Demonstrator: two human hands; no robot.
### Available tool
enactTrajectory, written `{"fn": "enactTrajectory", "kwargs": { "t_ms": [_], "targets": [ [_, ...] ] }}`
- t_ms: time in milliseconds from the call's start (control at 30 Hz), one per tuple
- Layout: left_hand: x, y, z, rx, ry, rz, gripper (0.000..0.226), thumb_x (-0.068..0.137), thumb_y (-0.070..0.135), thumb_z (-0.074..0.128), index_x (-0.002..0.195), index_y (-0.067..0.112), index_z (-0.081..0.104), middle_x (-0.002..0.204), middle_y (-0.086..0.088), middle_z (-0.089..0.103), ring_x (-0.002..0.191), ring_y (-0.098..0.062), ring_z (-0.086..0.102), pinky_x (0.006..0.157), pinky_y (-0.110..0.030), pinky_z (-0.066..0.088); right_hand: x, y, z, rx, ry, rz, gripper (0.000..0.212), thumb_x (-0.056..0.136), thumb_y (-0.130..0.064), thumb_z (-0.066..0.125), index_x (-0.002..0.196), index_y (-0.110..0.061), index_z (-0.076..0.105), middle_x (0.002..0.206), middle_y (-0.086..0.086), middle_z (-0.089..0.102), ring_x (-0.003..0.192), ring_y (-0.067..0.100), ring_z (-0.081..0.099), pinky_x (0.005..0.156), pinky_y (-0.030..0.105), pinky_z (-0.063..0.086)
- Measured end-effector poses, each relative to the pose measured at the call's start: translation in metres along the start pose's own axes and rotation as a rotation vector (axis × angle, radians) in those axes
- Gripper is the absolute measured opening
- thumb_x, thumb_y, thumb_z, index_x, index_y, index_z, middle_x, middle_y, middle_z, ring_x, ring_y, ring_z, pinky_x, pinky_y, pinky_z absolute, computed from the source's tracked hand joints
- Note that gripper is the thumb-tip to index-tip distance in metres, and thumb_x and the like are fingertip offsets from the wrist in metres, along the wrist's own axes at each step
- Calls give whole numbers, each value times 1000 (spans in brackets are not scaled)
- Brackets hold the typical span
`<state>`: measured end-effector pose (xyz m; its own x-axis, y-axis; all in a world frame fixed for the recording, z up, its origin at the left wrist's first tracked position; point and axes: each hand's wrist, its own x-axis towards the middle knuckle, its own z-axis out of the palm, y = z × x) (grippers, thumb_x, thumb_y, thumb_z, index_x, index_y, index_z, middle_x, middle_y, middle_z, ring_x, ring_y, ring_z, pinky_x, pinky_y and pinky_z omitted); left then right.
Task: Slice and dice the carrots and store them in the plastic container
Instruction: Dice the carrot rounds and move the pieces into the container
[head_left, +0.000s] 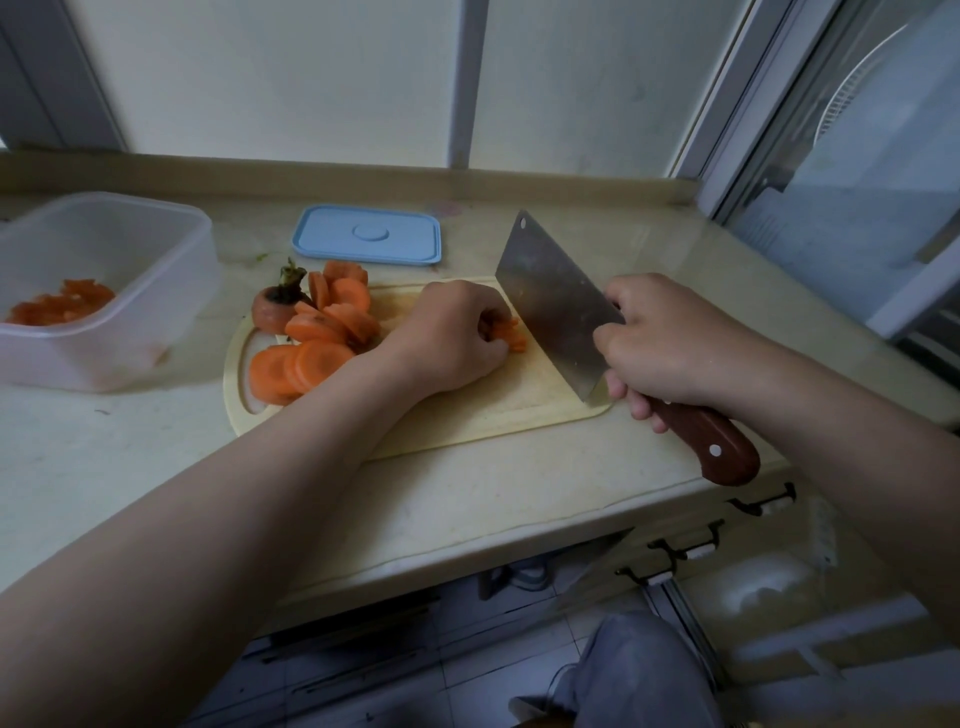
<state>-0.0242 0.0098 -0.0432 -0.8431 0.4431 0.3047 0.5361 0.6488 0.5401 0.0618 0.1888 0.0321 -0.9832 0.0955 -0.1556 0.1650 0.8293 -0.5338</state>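
Carrot strips (511, 335) lie on the cutting board (493, 410), pinched by the curled fingers (485, 307) of the left hand (452, 338), against the cleaver (556, 312) blade. Fingers of the right hand (670, 343) clamp its wooden handle. Round slices (311, 345) heap at the board's left end; the plastic container (130, 234) stands further left on the bench (156, 447).

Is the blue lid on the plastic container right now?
No, the blue lid lies flat on the counter behind the cutting board, apart from the open plastic container at the left.
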Motion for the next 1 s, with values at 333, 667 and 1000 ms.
{"fn": "enactTrajectory", "kwargs": {
  "t_ms": [333,667,1000],
  "targets": [
    [1,-2,-4,-9,12,19,31,84,28,73,112,14,72,97,1,67,86,-13,63,81,-33,57,-11,-5,-4,23,2,5,26,100,-4,41,118,-16,54,81,17,71,43,15,62,44,29,52],
    [1,-9,-6,76,-9,138,25,89,30,69,110,18,75,102,2,71,89,-11,59,79,-21,47,-17,-15,-5,-3,-7,22,38,95,0,39,131,-8,50,81,21,72,42,17,61,44,30,52],
    [3,-9,-3,115,2,151,19,89,26,67,103,19,77,96,3,72,81,-10,57,72,-21,41,-19,-19,-5,-53,-64,69,26,95,0,40,117,-2,52,74,24,70,40,21,58,43,30,51]
  ]
}}
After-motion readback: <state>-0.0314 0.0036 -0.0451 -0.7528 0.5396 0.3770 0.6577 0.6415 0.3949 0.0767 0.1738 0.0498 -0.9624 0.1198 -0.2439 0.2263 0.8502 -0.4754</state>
